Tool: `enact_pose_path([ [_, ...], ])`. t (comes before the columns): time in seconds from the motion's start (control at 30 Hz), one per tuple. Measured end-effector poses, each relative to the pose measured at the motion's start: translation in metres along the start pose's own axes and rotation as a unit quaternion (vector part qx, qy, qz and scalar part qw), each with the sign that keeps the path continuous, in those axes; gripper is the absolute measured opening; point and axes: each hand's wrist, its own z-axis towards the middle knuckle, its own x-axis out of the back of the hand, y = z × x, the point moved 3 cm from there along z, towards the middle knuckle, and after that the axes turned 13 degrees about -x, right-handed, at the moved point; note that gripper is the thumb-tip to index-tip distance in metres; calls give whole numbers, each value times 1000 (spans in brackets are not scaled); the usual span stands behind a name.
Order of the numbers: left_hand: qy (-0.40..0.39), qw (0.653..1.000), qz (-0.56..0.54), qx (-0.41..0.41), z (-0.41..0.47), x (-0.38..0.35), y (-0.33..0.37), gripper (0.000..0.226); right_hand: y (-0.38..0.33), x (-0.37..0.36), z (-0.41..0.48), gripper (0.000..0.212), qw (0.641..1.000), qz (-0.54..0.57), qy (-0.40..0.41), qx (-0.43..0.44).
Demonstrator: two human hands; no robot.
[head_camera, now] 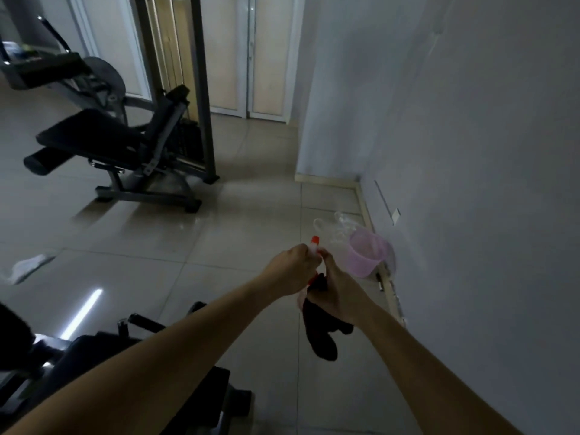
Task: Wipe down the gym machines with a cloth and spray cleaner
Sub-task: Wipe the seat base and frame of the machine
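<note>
Both arms reach forward over the tiled floor. My left hand (293, 268) grips the head of a spray bottle (314, 243), whose red-orange nozzle sticks up above the fingers. My right hand (335, 290) holds a black cloth (320, 334) that hangs down below it, and its fingers touch the bottle beside the left hand. The bottle's body is mostly hidden between the hands. A gym machine (119, 142) with a black padded seat and a grey frame stands at the left, well beyond the hands.
A pink plastic jug (367, 255) and a clear plastic bag (335, 226) sit by the grey wall (470, 152) on the right. A white rag (26, 266) lies on the floor at left. Another dark machine (110, 356) fills the lower left. Closed doors (251, 58) stand at the back.
</note>
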Motion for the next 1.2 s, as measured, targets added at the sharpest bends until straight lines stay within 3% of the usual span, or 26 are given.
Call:
enact_pose_path([
  [0.07,1,1000,13,27,17,11,-7,39,-11,0,27,70,999,-3,33,-2],
  [0.17,1,999,25,42,48,28,-22,40,-19,-9,73,78,1000,16,11,3],
  [0.23,-7,998,47,46,70,35,-34,37,-26,-11,112,75,999,-34,14,30],
  [0.33,1,992,-56,109,103,47,-61,32,-34,-7,163,68,996,-59,20,68],
  [0.4,78,972,-165,149,124,53,-86,29,-37,-4,205,78,993,-46,11,104],
  [0.47,185,930,-242,206,133,62,-112,15,-39,-1,248,81,993,-7,2,121],
  [0.53,185,906,-253,285,140,59,-131,11,-47,-1,285,84,990,40,-14,138],
  [0.57,144,906,-250,309,142,53,-133,14,-52,-2,301,81,987,50,-22,149],
  [0.63,108,907,-274,301,156,41,-128,45,-68,-11,330,70,983,62,-45,165],
  [0.73,243,898,-269,250,176,34,-129,87,-95,-28,350,71,972,100,-85,195],
  [0.77,306,885,-237,260,177,36,-138,86,-106,-44,359,74,967,105,-125,196],
  [0.83,361,869,-193,278,175,41,-150,71,-115,-56,366,79,959,133,-178,175],
  [1.0,476,787,-196,342,154,55,-191,30,-154,-107,391,85,928,126,-279,212],
  [1.2,531,702,-264,393,131,68,-250,27,-189,-158,428,69,906,75,-345,234],
])
